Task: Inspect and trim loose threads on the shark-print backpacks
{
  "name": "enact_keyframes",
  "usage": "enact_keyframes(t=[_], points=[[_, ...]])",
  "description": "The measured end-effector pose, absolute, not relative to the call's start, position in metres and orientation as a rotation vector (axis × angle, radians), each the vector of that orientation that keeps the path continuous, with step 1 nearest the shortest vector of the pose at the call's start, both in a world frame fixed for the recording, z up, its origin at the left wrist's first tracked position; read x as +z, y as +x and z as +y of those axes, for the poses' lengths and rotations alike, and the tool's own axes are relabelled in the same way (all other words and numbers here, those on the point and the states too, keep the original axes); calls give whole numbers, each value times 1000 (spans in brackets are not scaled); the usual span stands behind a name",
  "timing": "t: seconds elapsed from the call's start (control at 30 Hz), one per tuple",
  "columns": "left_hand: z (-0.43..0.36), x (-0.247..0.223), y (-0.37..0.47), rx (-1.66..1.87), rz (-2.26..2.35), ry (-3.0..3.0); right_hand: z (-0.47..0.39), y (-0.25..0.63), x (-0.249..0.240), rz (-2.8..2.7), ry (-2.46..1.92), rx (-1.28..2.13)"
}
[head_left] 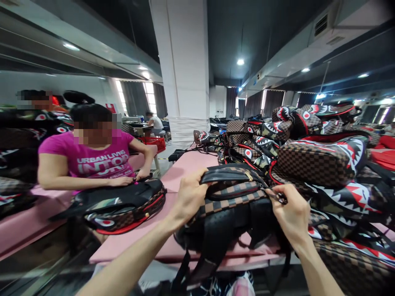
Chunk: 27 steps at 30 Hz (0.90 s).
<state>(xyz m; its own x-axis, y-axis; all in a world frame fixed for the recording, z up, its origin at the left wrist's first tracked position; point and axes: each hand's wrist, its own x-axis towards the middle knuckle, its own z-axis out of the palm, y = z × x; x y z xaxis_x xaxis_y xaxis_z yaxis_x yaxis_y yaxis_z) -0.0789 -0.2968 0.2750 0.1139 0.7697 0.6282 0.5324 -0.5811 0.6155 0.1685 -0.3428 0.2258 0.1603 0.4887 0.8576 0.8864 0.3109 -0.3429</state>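
Observation:
In front of me a brown-and-black checkered backpack [234, 196] lies on the pink-covered table [129, 248], its black shoulder straps [212, 234] hanging toward me over the edge. My left hand [191, 191] is closed around the backpack's upper left edge, thumb on top. At the opposite end, my right hand [288, 205] pinches the bag near the end of its zipper; what exactly sits between those fingers is too small to make out. A gold zipper pull [249, 176] shows on the dark upper panel.
A large pile of checkered backpacks with shark-mouth prints [317, 160] crowds the right side. On the left, a co-worker in a pink shirt [98, 160] handles another backpack [126, 205]. A white pillar [185, 74] rises behind the table, with a red crate [156, 144] beside it.

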Motion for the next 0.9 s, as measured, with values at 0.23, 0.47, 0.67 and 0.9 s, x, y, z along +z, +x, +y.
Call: enact_keyframes(t=[0.23, 0.47, 0.67, 0.9], points=[[-323, 266, -65, 1580, 1347, 2809, -344, 159, 231, -1612, -1244, -84], [-369, 213, -21, 1478, 1404, 3298, -350, 169, 233, -1644, -1351, -36], [-359, 218, -18, 1410, 1296, 3336, -343, 162, 247, -1752, -1654, -621], [-369, 210, -27, 1484, 1327, 3277, -317, 171, 261, -1870, -1391, 59]])
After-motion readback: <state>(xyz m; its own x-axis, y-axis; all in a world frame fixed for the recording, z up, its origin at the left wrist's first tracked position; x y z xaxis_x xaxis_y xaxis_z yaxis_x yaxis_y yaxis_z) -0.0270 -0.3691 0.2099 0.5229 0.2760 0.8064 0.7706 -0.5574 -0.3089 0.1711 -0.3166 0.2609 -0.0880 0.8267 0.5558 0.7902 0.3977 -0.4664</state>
